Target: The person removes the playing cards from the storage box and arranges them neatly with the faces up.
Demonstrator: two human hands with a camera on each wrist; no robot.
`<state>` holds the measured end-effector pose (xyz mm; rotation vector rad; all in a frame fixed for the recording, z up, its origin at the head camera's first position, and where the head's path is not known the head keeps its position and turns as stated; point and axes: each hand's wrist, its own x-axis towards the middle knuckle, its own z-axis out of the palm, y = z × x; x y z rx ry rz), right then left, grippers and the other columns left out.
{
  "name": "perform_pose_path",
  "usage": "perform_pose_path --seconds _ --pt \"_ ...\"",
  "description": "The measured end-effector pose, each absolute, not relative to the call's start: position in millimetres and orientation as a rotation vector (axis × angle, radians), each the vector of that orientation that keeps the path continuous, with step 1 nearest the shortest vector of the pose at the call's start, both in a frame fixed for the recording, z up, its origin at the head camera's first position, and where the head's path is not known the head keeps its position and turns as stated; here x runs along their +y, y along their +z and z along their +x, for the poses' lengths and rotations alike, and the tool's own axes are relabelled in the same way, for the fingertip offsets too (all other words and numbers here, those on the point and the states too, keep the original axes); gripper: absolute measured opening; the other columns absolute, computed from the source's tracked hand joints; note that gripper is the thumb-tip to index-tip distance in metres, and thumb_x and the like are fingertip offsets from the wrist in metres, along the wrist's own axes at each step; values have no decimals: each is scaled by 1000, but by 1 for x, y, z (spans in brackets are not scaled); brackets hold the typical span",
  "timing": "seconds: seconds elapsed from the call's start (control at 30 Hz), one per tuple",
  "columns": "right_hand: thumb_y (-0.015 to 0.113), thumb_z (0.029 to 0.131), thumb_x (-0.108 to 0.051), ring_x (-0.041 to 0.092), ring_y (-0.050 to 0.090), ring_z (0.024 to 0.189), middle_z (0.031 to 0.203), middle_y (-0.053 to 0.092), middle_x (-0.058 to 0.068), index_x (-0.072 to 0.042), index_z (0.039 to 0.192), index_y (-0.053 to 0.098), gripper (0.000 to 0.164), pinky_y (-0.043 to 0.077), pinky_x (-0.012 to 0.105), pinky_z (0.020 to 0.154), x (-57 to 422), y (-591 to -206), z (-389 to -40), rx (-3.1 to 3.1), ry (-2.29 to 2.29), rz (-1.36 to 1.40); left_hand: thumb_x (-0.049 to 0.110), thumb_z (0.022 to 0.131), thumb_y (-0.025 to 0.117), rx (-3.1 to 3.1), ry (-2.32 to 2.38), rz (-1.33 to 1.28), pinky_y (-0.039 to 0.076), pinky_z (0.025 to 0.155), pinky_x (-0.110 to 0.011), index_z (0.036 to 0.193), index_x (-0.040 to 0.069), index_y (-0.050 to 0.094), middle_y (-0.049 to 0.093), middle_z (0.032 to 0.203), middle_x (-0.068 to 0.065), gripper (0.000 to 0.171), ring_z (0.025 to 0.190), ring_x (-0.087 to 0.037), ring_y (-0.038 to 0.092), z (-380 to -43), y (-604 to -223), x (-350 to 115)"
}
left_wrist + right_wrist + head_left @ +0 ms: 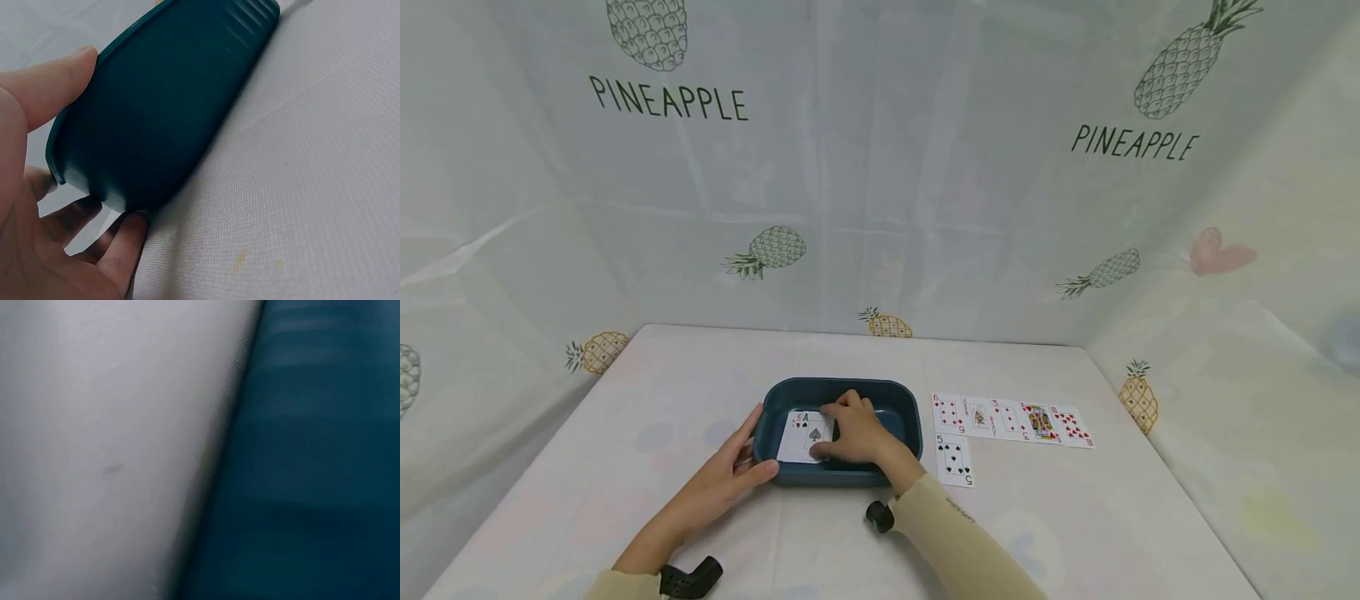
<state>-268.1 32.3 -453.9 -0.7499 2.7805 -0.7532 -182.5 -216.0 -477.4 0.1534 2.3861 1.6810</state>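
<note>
A dark blue-green tray (857, 477) with rounded corners stands on the table. My left hand (715, 483) grips its left end; in the left wrist view the thumb lies at the rim of the tray (150, 106) and the fingers bend round its end. Reaching into the tray from the right, my right hand (859, 435) pinches an ace of spades (816, 427) between thumb and fingers at its opposite edges. Other playing cards (792, 437) lie in the tray beside and under this ace. Only the tray's wall (300, 462) and the tablecloth show in the right wrist view.
To the right of the tray, several face-up cards (996, 417) lie in an overlapping row. A black five (954, 460) sits below the row's left end. White cloth with pineapple prints (887, 325) hangs behind the table (715, 358).
</note>
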Motion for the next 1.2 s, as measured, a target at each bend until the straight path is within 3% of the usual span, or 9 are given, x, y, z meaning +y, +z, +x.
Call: perform_pose_path --seconds 0.17,0.67,1.0,1.2 --pt "93 82 -43 20 43 114 139 49 9 -9 150 61 82 51 38 103 34 -456 -269 2783 -724 -793 36 106 67 2368 1697 166 50 114 -42 172 38 6 21 173 -27 90 154 -44 37 -183 -477 -216" --pt "95 80 -42 24 48 121 140 55 11 -9 148 62 83 51 41 103 47 -451 -272 2763 -755 -845 38 105 69 2375 1680 149 49 115 -47 172 38 7 21 174 -25 91 155 -44 37 -185 -478 -216" --pt "93 82 -42 20 59 111 135 56 10 -9 149 60 82 55 39 105 70 -435 -268 2764 -822 -914 38 104 69 2396 1672 144 48 116 -46 172 37 7 25 172 -25 92 154 -43 38 -184 -479 -215" --pt "93 83 -41 17 63 114 137 52 4 -14 153 57 82 57 33 95 94 -421 -264 2765 -860 -996 38 103 71 2407 1680 137 47 117 -50 172 35 8 28 171 -26 93 153 -43 41 -184 -479 -215"
